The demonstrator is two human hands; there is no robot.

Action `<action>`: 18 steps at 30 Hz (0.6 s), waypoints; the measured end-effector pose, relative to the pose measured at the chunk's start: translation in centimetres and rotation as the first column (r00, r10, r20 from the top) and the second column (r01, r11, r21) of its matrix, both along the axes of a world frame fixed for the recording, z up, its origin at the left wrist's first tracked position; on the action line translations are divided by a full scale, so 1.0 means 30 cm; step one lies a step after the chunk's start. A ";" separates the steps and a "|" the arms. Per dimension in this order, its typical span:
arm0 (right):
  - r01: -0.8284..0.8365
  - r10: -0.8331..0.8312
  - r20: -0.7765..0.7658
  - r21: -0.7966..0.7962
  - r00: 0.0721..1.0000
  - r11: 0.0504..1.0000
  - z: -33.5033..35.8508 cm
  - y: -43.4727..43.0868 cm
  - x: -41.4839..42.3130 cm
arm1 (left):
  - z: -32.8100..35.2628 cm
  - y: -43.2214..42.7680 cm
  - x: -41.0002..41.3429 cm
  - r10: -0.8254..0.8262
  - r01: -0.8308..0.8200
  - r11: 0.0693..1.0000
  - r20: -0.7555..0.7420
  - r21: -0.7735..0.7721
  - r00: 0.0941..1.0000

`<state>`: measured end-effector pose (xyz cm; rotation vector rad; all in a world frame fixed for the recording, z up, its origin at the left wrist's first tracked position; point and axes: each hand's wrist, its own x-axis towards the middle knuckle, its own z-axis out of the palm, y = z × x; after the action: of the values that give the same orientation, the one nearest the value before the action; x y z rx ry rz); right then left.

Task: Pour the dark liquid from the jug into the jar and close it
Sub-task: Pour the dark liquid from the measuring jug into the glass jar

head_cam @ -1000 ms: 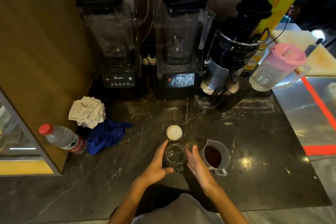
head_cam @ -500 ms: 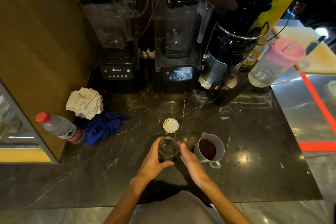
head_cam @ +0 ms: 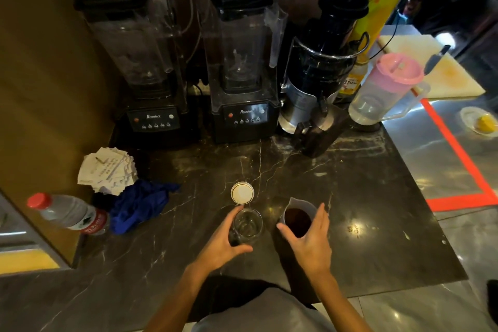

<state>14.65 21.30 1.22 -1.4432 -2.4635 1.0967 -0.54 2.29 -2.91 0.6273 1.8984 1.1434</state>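
The jar (head_cam: 248, 224) stood upright and empty near the front edge of the counter (head_cam: 363, 197), roughly midway along it, with its lid (head_cam: 242, 192) lying flat just behind it, toward the back edge. The left hand (head_cam: 223, 242) was wrapped around the jar's left side, fingers (head_cam: 237, 249) curled against the glass and thumb up by the rim, holding it steady. Just to the right of the jar sat the jug (head_cam: 297, 217), dark liquid filling much of it. The right hand (head_cam: 310, 240) was at the jug with its fingers spread wide around the near wall; whether they had closed on the jug or were only touching it could not be told, and the handle was hidden beneath the palm. The step in hand appeared to be taking hold of the jug, with pouring not yet begun. The next move would call for a firm grip on the jug, lifting it clear of the counter, bringing its spout over the jar's mouth and tipping slowly, since the mouth looked narrow and the jug fairly full. The left hand would need to keep the jar planted during the pour, then reach back for the lid to close it.
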 end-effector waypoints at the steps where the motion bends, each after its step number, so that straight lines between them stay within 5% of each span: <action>1: -0.007 0.007 -0.003 0.000 1.000 1.000 -0.007 0.002 0.003 | -0.010 -0.003 0.003 0.012 -0.012 1.000 0.015 0.005 1.000; 18: 0.087 -0.087 -0.005 0.167 0.996 0.982 -0.024 -0.016 -0.050 | -0.113 -0.014 0.011 0.050 -0.058 0.994 0.087 0.096 0.995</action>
<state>13.14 20.82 0.50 -1.4866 -2.4025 0.8495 -0.19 1.86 -6.30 0.5754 1.8055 1.2847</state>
